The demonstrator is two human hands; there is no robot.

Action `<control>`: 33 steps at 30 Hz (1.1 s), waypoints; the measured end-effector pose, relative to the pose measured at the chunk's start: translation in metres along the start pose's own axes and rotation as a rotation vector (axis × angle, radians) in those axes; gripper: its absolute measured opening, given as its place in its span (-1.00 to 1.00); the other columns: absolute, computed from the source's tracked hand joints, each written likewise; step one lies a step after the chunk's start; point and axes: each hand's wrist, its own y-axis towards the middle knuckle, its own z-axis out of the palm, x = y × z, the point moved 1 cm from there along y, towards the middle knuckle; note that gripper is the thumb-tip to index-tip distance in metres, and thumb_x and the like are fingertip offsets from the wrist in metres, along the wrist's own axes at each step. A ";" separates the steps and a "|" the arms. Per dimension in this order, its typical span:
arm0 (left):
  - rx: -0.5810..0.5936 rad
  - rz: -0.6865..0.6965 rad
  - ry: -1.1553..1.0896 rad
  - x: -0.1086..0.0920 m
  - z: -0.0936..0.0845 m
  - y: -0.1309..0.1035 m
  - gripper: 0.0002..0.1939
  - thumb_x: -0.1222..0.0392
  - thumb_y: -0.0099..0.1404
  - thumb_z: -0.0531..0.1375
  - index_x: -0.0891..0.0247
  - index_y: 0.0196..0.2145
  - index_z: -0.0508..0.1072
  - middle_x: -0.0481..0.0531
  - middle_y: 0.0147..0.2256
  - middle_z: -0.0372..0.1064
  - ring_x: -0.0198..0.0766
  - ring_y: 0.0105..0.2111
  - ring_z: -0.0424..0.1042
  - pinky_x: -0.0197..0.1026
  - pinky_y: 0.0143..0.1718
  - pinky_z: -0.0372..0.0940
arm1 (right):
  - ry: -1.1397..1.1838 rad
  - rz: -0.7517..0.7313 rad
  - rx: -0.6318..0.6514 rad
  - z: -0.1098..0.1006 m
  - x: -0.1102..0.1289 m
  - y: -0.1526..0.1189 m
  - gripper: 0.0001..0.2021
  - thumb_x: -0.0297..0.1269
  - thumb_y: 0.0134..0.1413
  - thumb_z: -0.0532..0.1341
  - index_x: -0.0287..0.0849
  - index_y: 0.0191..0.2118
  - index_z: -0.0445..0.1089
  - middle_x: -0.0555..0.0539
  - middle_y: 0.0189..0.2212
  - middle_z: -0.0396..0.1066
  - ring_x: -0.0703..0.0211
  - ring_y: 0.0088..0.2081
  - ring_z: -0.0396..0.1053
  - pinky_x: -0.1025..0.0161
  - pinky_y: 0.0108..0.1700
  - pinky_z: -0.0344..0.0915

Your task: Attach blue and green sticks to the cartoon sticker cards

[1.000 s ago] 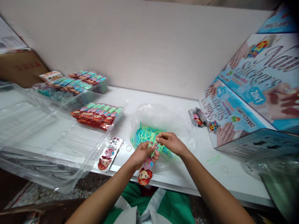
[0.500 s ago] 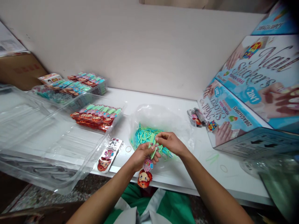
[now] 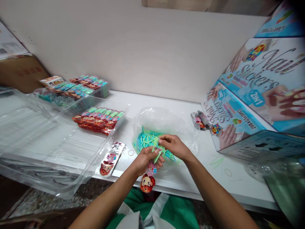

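My left hand [image 3: 145, 160] is closed on a candy-style packet [image 3: 147, 183] printed with a red-haired cartoon figure, which hangs head-down over the table's front edge. Several light green plastic sticks [image 3: 156, 142] stand up at the packet's upper end, between my hands. From the right, the fingertips of my right hand [image 3: 175, 147] pinch together at these sticks; exactly which they grip is partly hidden. Right behind both hands, a clear plastic bag [image 3: 166, 116] lies open around a heap of green and blue sticks [image 3: 146, 138].
Left lies a flat loose packet [image 3: 111, 160] beside a rubber band [image 3: 131, 152]. Clear trays [image 3: 64, 187] reach over the left side, one with a row of filled packets [image 3: 98, 122]. Nail sticker boxes [image 3: 240, 111] stack at right, near dark small packets [image 3: 199, 120] and loose green sticks [image 3: 216, 162].
My hands stay in nearly the same place. The right fingertips have shifted slightly at the green sticks, and the view has tilted a little.
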 end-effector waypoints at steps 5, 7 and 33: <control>-0.001 -0.010 0.008 -0.002 0.000 -0.002 -0.69 0.02 0.15 0.21 0.37 -0.35 0.33 0.11 -0.46 0.43 -0.33 -0.57 0.38 -0.30 -0.56 0.27 | -0.034 -0.019 -0.007 0.000 -0.002 0.002 -0.82 -0.21 0.02 0.13 -0.23 -0.39 0.37 0.04 -0.51 0.29 0.31 -0.47 0.21 0.35 -0.43 0.17; -0.006 -0.002 0.005 -0.001 -0.001 -0.003 -0.68 0.02 0.16 0.21 0.37 -0.33 0.33 0.12 -0.45 0.44 -0.32 -0.56 0.39 -0.30 -0.55 0.27 | -0.107 -0.030 -0.022 -0.002 -0.001 0.001 -0.85 -0.26 0.01 0.11 -0.21 -0.43 0.34 0.06 -0.55 0.25 0.32 -0.49 0.17 0.36 -0.46 0.13; 0.038 0.039 0.013 -0.003 0.003 -0.005 -0.68 0.01 0.17 0.20 0.37 -0.32 0.34 0.15 -0.43 0.44 -0.29 -0.54 0.41 -0.27 -0.52 0.28 | -0.138 -0.044 0.004 -0.002 0.006 -0.006 -0.88 -0.26 0.06 0.09 -0.18 -0.39 0.30 0.08 -0.56 0.19 0.31 -0.49 0.15 0.35 -0.44 0.12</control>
